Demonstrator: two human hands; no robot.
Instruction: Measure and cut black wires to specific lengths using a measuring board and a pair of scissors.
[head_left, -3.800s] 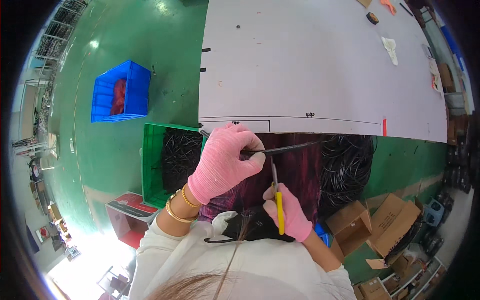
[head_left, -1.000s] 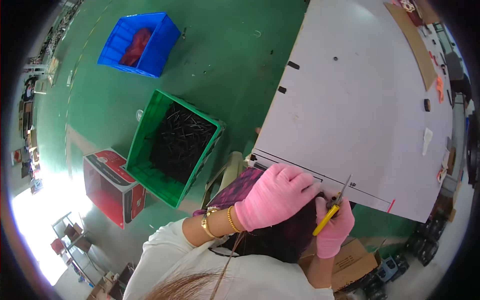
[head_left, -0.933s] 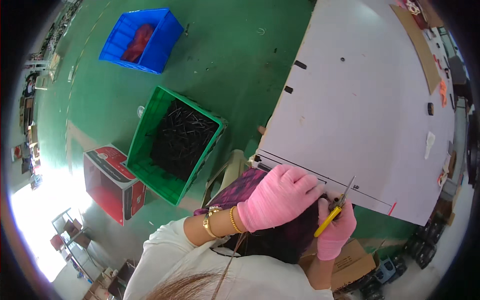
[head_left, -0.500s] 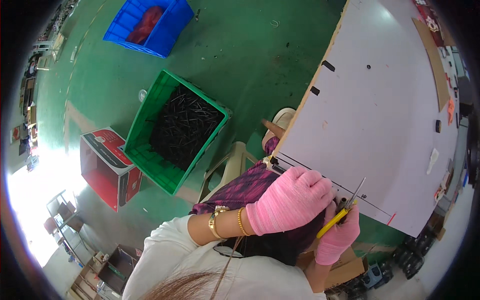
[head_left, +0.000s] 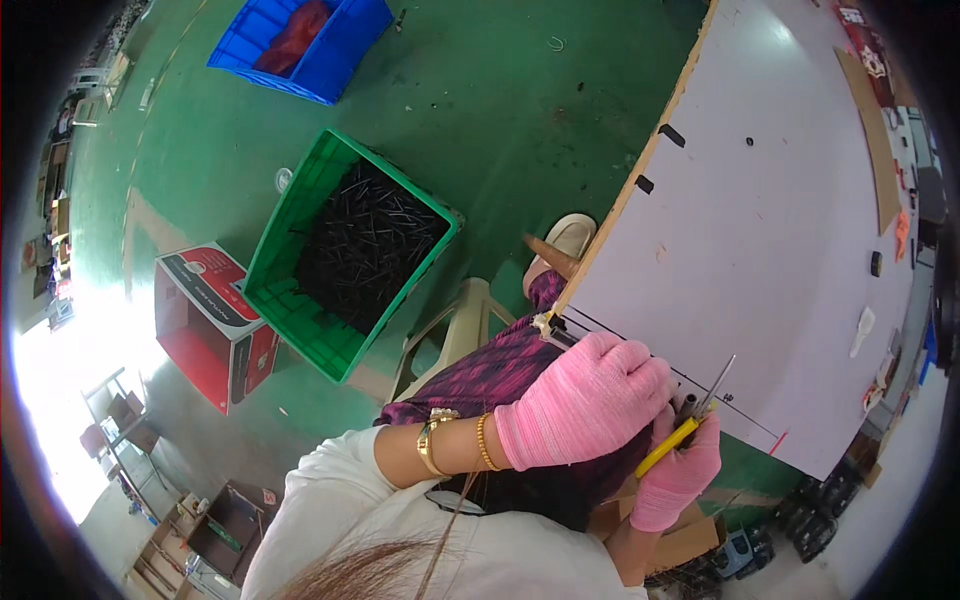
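My left hand (head_left: 590,402), in a pink knit glove, is closed with its fingers curled down at the near edge of the white tabletop. A black tube (head_left: 563,337) shows beside its knuckles, next to the table corner; the fingers hide whatever they grip. To its right, my right hand (head_left: 682,470), gloved in pink too, is closed around a yellow-handled tool (head_left: 668,446) with a slim pointed metal end. The open end of a dark tube (head_left: 688,403) sticks up beside that tool, between the two hands. Whether both tube parts are one piece, I cannot tell.
The white table (head_left: 720,230) carries black tape pieces, drawn lines and a cardboard strip (head_left: 868,140). On the green floor at left stand a green crate (head_left: 300,335) of black tubes, a blue crate (head_left: 345,60), a red-and-white carton (head_left: 215,330) and a pale stool (head_left: 460,325).
The view has shifted slightly, so the table and crates sit a little differently. Both hands keep nearly the same pose, with the yellow-handled tool still in my right hand.
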